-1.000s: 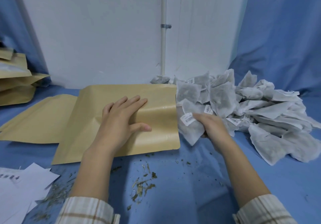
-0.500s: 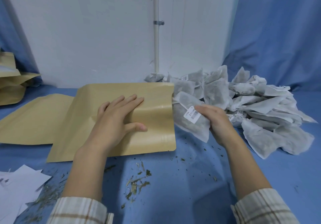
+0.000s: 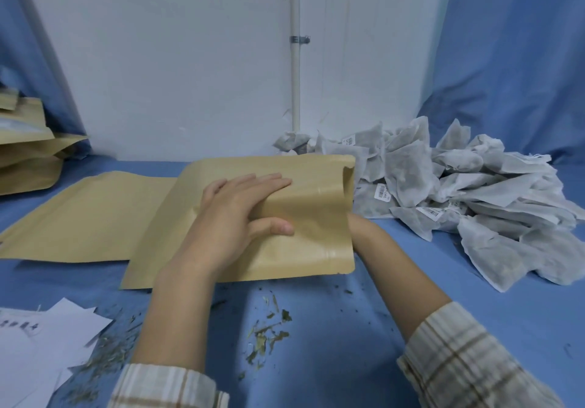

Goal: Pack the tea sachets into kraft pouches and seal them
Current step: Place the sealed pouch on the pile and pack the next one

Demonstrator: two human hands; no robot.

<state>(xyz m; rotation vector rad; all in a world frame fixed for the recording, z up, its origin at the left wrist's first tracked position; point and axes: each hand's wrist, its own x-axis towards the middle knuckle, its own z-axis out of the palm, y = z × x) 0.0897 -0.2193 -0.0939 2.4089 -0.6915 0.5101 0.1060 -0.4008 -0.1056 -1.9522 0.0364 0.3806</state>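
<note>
Kraft pouch (image 3: 304, 217) lies flat, long axis 9–3, mouth at 3 o'clock; left hand (image 3: 234, 217) presses it, fingers straight; right hand (image 3: 356, 222) inside mouth, grip can't tell.

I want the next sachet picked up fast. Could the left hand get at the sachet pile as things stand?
Probably not easily: the left hand presses flat on the pouch, and the sachet pile lies beyond the pouch's open end, where the right forearm enters.
</note>
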